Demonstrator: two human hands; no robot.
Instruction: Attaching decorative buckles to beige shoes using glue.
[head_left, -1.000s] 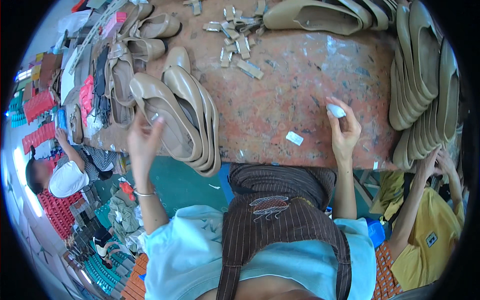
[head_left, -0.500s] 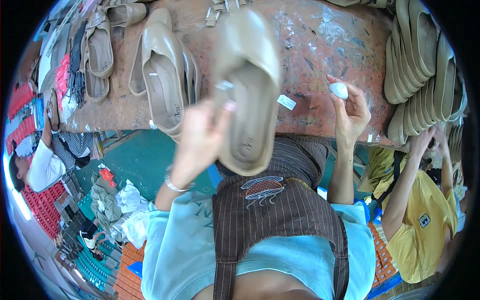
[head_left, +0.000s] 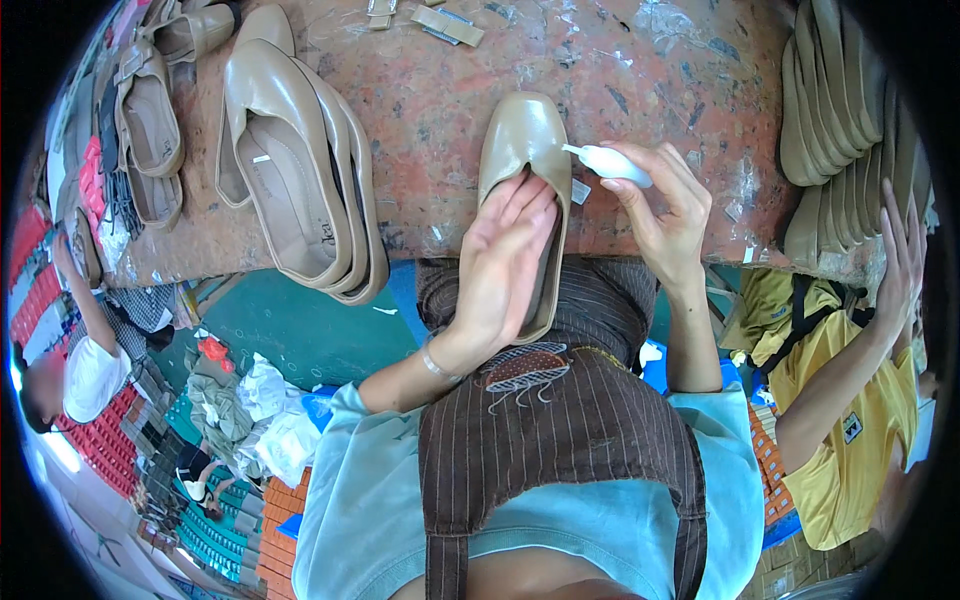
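Observation:
A beige slip-on shoe (head_left: 522, 128) lies toe-away at the table's near edge, its heel hanging over my lap. The stretched fingers of my left hand (head_left: 503, 268) are tucked inside its opening, their tips hidden beneath the upper, and the hand steadies the shoe. Between the thumb and fingers of my right hand (head_left: 668, 205) is a small white squeeze bottle (head_left: 614, 164) with a narrow nozzle. That nozzle points left at the shoe's upper; whether it touches I cannot tell. A small white label (head_left: 580, 191) lies just right of the shoe.
Several matching shoes (head_left: 300, 190) are stacked to the left, with buckled shoes (head_left: 150, 110) beyond. At the right edge stands a row of nested shoes (head_left: 835, 110), beside a co-worker's raised hand (head_left: 900, 245). Small beige strap pieces (head_left: 447, 25) lie on the worn table (head_left: 420, 110).
The shoe has come down onto the table edge. My left hand has shifted from its side to inside its opening. My right hand has brought the bottle left, nozzle toward the upper.

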